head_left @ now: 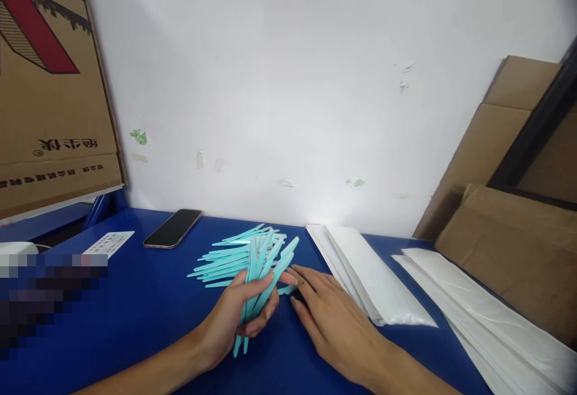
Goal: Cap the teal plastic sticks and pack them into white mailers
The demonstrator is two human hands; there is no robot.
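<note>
Left hand [229, 314] clamps 1 bunch of teal sticks [255, 266] beside a pile [220, 264] on the table [153, 323]; right hand [340, 318], grip impossible to tell, is near white packets [367, 272].

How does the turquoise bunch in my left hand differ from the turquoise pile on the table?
The bunch is gripped in your left hand, while the pile lies on the table. The bunch is gathered together; the pile is spread out. The bunch's upper ends point toward the wall, the pile's visible tips left. Both are slim turquoise pieces.
</note>
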